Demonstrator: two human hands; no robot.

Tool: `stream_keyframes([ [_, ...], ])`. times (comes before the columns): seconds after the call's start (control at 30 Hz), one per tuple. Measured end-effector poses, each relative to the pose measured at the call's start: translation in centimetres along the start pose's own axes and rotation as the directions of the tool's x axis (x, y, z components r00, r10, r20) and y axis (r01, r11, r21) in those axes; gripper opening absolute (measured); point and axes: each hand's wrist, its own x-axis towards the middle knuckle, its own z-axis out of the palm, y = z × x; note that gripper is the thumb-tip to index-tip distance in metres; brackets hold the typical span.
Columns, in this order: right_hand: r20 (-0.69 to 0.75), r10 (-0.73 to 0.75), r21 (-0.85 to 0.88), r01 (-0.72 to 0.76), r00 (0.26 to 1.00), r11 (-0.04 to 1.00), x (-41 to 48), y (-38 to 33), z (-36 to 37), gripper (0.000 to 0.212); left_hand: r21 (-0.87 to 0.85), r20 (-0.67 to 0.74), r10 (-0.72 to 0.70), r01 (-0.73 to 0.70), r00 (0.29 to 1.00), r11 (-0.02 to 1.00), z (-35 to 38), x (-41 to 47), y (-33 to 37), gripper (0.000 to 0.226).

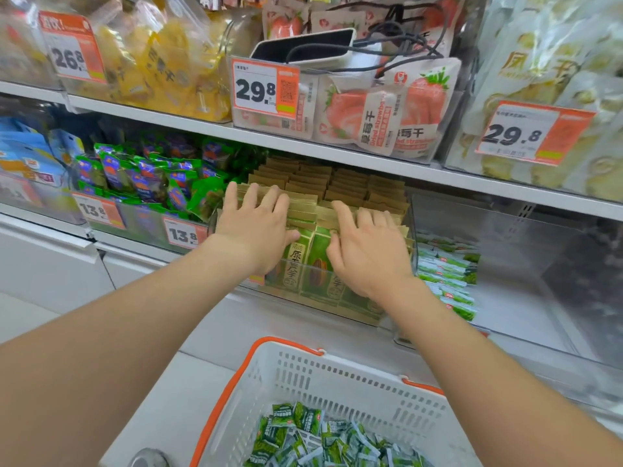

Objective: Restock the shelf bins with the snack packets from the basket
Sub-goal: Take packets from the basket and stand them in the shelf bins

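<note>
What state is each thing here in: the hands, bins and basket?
Left hand: flat, pressing packet tops.
Right hand: resting on packet tops.
Brown-and-green paper snack packets: upright, tightly packed rows.
Clear plastic bin at right: partly filled with small green packets.
White plastic basket with orange handles: part full of loose green sachets.

White perforated plastic basket (337, 382), matt kraft-paper packets (303, 193), clear plastic bin (337, 308)

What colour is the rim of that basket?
The rim is orange; the basket walls are white. Head view shows it best.
</note>
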Motion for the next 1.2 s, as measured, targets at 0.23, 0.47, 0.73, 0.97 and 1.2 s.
stream_keyframes([
  [0.23, -0.409, -0.073, 0.315, 0.216, 0.91, 0.924, -4.1, 1.6, -3.3, 0.032, -0.103, -0.369, 0.035, -0.079, 0.929, 0.992, -3.2, -3.0, 4.9, 0.051],
  [0.47, -0.173, -0.169, 0.435, 0.229, 0.97, 0.871, -14.8, 4.0, 1.1, 0.02, -0.339, -0.026, 0.277, -0.269, 0.96, 0.901, -3.5, -6.9, 12.4, 0.018],
  [0.73, 0.75, -0.041, 0.285, -0.267, 0.66, 0.92, -25.7, 9.4, 12.1, 0.024, -0.21, 0.568, 0.619, -0.632, 0.543, 0.746, 3.3, -9.3, 22.3, 0.029],
  [0.97, 0.909, -0.088, 0.049, 0.104, 0.408, 0.993, -34.5, 8.5, 20.3, 0.039, -0.175, 0.64, 0.625, -0.707, 0.447, 0.685, 7.9, -9.3, 27.3, 0.02],
  [1.2, 0.916, -0.214, 0.032, 0.469, 0.34, 0.883, -35.9, 7.6, 22.6, 0.021, -0.229, 0.62, 0.658, -0.704, 0.427, 0.672, 9.2, -7.6, 29.2, 0.022],
])
